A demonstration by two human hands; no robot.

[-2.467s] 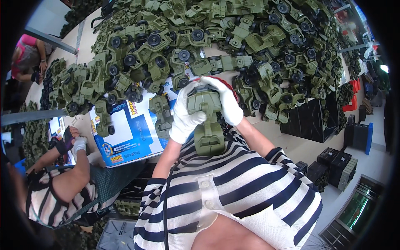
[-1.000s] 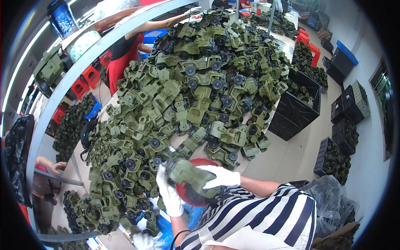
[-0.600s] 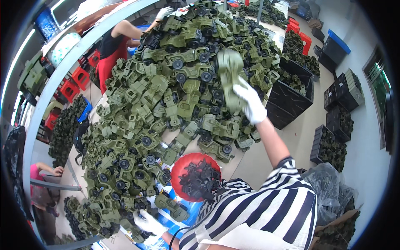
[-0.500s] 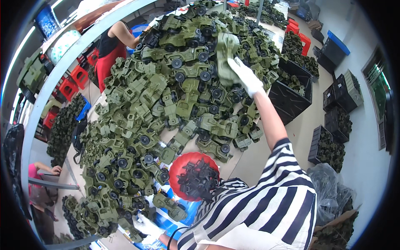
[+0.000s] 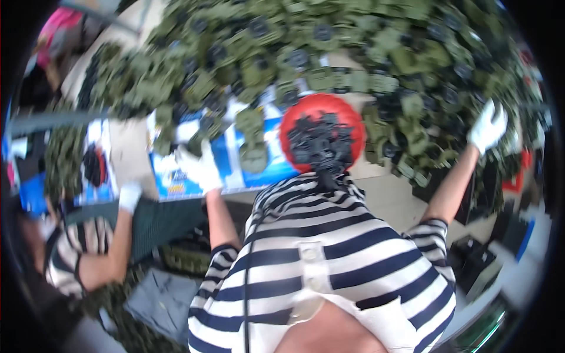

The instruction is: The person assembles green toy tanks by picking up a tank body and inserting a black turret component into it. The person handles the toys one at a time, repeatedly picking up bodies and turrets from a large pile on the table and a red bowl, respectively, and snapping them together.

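Observation:
My left hand (image 5: 201,169), in a white glove, is over a blue-and-white printed sheet or box (image 5: 226,154) at the table's near edge. Its fingertips meet a dark green toy jeep (image 5: 196,141); blur hides whether they grip it. At the right, my right hand (image 5: 488,126), also gloved, has its fingers spread with nothing in them, beside the heap of green toy jeeps (image 5: 406,62). Between my hands, close to my body, stands a red bowl (image 5: 289,126) full of small black plastic parts (image 5: 323,144). Another toy jeep (image 5: 253,138) lies left of the bowl.
A co-worker's gloved hand (image 5: 130,196) rests by a brown cardboard patch (image 5: 134,153) at the left. Someone in pink (image 5: 62,26) is at the far left. Dark crates (image 5: 471,256) stand on the floor to the right. A grey folded cloth or bag (image 5: 162,303) lies low at the left.
The view has swung down toward my body. My right hand, earlier at a green toy vehicle over the heap, is now out at the right without it. My left hand stays near the printed sheet.

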